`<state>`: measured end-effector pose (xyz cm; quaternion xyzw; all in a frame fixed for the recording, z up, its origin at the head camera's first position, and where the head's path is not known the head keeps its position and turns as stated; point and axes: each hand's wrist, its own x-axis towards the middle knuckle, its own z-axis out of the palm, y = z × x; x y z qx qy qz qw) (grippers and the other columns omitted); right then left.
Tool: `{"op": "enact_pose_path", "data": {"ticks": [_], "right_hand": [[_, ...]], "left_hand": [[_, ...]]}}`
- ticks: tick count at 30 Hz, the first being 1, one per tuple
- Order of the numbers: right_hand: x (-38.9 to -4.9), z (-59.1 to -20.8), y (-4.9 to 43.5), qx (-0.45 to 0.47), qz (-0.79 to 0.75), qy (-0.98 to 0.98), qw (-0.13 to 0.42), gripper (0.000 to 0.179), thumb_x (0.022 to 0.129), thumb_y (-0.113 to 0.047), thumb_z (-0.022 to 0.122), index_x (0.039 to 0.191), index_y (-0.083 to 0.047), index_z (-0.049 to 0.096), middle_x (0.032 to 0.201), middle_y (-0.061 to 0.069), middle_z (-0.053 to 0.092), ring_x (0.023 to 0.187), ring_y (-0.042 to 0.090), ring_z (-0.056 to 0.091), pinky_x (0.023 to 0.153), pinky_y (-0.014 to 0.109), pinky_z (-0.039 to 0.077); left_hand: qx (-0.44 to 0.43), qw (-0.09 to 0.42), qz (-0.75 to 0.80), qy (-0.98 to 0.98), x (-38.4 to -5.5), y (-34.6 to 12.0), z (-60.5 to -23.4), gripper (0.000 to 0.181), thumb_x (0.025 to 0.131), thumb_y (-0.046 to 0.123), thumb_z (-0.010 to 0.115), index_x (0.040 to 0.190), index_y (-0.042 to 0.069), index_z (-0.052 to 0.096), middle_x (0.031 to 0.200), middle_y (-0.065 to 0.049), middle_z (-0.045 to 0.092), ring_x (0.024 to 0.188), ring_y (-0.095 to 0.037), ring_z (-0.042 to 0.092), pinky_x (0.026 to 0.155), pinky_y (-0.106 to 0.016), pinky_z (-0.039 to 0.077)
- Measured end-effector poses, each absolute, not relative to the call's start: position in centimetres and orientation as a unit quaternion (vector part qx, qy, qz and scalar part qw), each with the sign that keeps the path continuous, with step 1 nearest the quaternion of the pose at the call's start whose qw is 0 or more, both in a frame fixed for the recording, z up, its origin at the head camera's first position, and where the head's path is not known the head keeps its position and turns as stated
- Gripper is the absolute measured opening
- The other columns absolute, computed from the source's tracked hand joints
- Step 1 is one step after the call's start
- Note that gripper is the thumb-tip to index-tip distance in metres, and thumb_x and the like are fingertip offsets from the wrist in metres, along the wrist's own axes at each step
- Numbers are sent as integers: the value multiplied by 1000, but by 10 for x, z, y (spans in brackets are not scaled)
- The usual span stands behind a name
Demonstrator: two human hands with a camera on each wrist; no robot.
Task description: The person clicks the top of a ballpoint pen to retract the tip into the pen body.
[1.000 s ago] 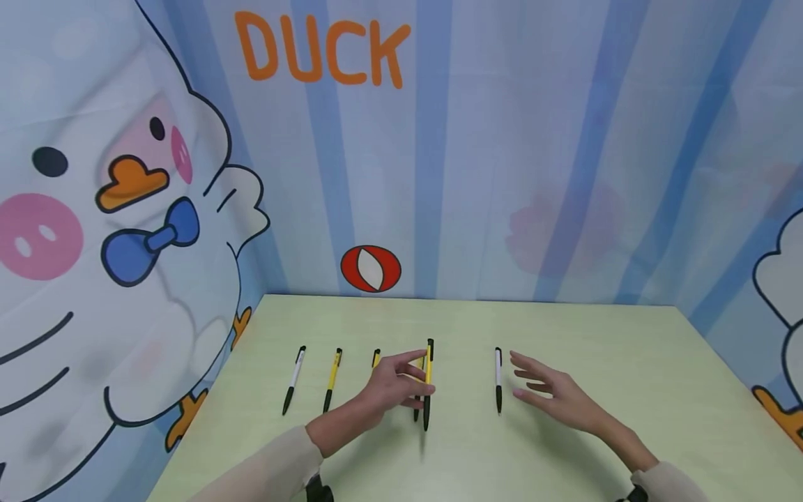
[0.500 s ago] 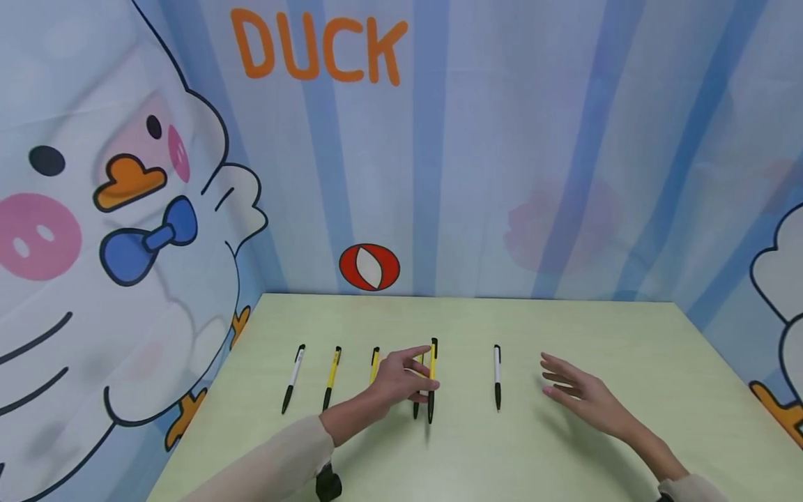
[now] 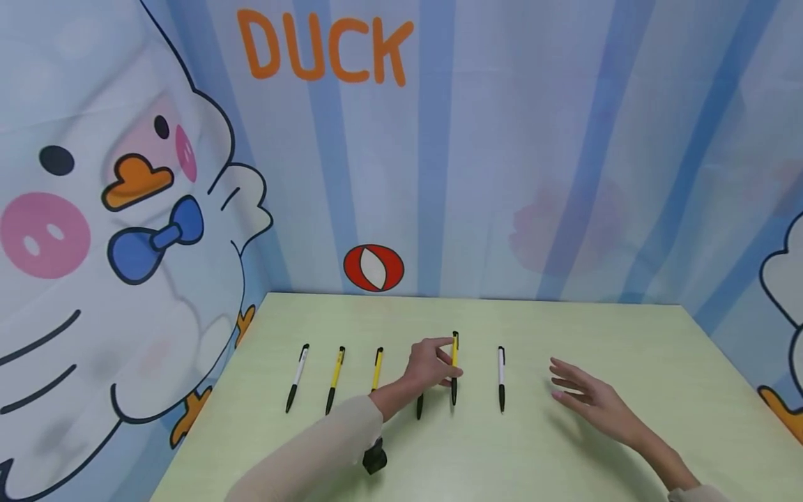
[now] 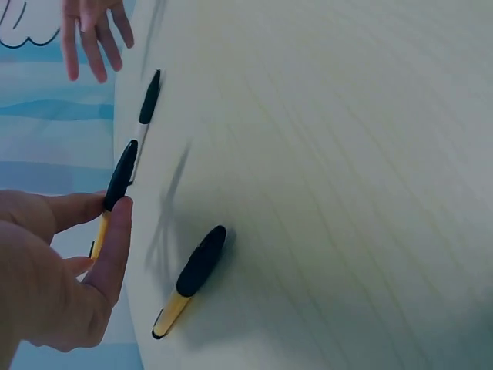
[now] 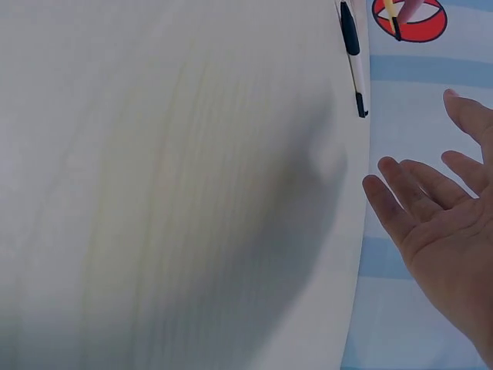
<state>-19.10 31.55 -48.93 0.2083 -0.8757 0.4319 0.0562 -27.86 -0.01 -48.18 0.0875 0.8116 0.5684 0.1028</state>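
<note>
My left hand pinches a yellow pen with a black grip between thumb and fingers, the black end pointing toward me. In the left wrist view this pen is raised above the table, its shadow falling beside it. Just left of it lies another yellow pen, mostly hidden by the hand in the head view. To the right, a white pen with a black grip lies on the table. My right hand hovers farther right, fingers spread loosely and holding nothing.
On the left of the pale table lie a white pen and two yellow pens, one beside the other, in a spaced row. A printed duck curtain stands behind the table's back edge.
My left hand has carried the yellow pen rightward, from over the lying yellow pen into the gap before the white pen. The right hand has drawn away to the right from the white pen.
</note>
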Motion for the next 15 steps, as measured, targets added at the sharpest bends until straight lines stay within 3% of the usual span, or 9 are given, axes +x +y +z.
{"op": "enact_pose_path", "data": {"ticks": [7, 15], "right_hand": [[-188, -495, 316, 216, 445, -868, 48, 55, 101, -10, 63, 150, 5, 44, 143, 37, 52, 119, -8, 59, 88, 13, 56], [-189, -499, 323, 209, 440, -872, 51, 55, 101, -10, 63, 150, 6, 44, 142, 34, 54, 118, -7, 59, 87, 13, 56]], "left_hand": [[81, 108, 498, 857, -275, 5, -490, 62, 77, -5, 85, 135, 0, 65, 80, -9, 72, 60, -24, 74, 56, -30, 63], [102, 111, 471, 869, -273, 11, -491, 63, 74, -2, 88, 132, -2, 65, 72, -10, 72, 58, -26, 74, 61, -30, 63]]}}
